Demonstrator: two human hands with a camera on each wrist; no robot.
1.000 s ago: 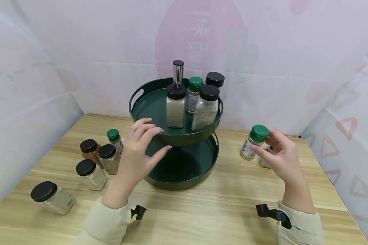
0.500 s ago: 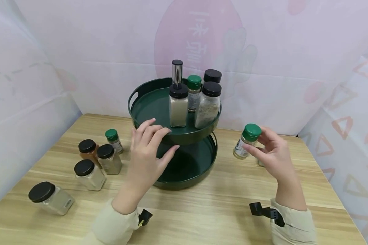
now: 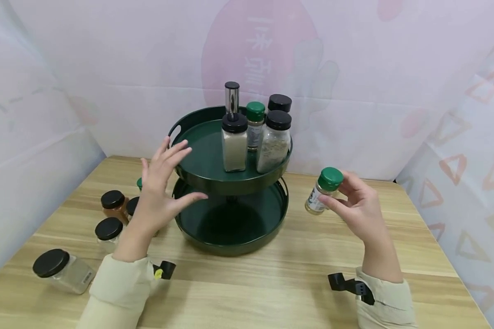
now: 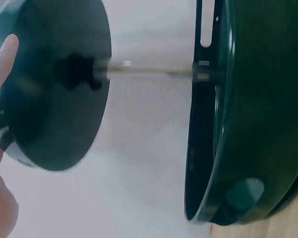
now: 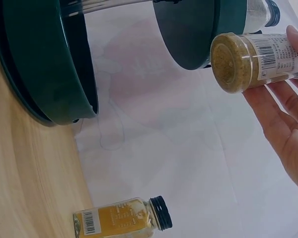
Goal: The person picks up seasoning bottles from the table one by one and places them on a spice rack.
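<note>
My right hand pinches a spice jar with a green cap and white label, tilted, right of the two-tier tray. In the right wrist view the bottom of this spice jar shows brownish contents. My left hand is spread at the left side of the dark green upper tray, its fingers overlapping the rim in the head view and holding nothing. On that tray stand a square black-capped jar of pale powder, a rounder black-capped jar, a green-capped jar and a metallic black-topped bottle.
The lower tray sits on the wooden table. Several jars stand at the left, including a black-capped jar and a reddish-brown jar, partly behind my left arm. A yellow jar with a black cap stands on the table at the right.
The upper tray turned slightly at first, its jars shifting right. My left hand has since moved left, fingers spreading. My right hand has carried the green-capped jar a little left.
</note>
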